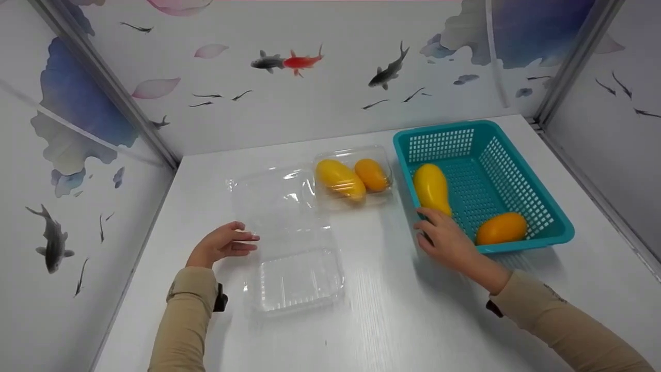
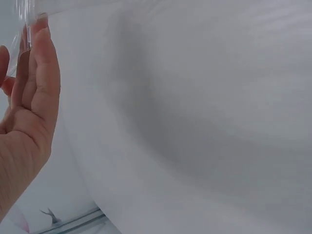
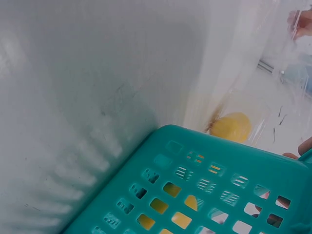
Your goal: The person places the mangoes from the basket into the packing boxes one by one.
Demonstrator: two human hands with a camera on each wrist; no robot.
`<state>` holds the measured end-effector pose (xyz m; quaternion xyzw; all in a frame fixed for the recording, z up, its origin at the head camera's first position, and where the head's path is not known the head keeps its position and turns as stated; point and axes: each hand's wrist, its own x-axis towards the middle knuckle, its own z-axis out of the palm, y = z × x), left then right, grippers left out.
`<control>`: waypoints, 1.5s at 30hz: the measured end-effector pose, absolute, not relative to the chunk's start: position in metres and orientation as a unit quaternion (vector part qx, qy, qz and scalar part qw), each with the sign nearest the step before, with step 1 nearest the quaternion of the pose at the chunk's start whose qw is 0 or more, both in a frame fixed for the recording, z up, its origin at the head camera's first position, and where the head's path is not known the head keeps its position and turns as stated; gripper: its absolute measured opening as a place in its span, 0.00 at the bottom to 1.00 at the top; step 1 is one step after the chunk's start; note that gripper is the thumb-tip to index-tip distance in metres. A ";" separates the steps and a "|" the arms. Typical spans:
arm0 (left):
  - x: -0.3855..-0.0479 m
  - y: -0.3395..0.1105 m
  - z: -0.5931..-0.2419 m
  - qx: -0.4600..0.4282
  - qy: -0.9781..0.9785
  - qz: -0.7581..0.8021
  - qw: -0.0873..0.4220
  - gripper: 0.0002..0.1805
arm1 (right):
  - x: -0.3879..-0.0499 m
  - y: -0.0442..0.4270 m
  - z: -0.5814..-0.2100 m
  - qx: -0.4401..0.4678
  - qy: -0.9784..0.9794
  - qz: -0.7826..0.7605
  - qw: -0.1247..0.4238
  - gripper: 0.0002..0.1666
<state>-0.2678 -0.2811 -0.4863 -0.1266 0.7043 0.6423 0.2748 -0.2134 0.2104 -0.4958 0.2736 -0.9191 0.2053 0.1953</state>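
Note:
My left hand (image 1: 224,244) is at the left edge of an open clear plastic clamshell box (image 1: 302,279), its fingers extended. In the left wrist view, the fingers (image 2: 45,73) lie against a clear plastic edge. My right hand (image 1: 444,240) is over the near left rim of a teal basket (image 1: 526,175), fingers loosely bent, close to a long yellow mango (image 1: 433,187) inside. Whether its fingertips touch that mango is hard to tell. An orange mango (image 1: 502,229) lies in the basket's near right corner. The right wrist view shows mostly the basket's slotted side (image 3: 234,161).
A second clear box (image 1: 379,151), behind the open one, holds a yellow mango (image 1: 340,178) and an orange mango (image 1: 373,174). The white table (image 1: 392,320) is enclosed by printed panels (image 1: 330,108) at the back and both sides.

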 end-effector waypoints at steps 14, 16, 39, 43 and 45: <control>-0.287 -0.196 -0.493 -0.103 0.688 0.675 0.246 0.19 | -0.213 0.209 -0.495 0.281 -0.915 0.205 0.204 0.06; -0.289 -0.186 -0.493 -0.102 0.688 0.678 0.239 0.18 | -0.213 0.210 -0.495 0.279 -0.916 0.205 0.202 0.06; -0.298 -0.100 -0.516 -0.129 0.620 0.768 0.091 0.08 | -0.214 0.210 -0.495 0.289 -0.913 0.191 0.215 0.07; -0.296 -0.090 -0.521 -0.137 0.606 0.782 0.051 0.10 | -0.213 0.210 -0.495 0.286 -0.914 0.190 0.214 0.07; -0.295 -0.086 -0.524 -0.144 0.594 0.791 0.031 0.10 | -0.214 0.209 -0.495 0.285 -0.914 0.191 0.214 0.07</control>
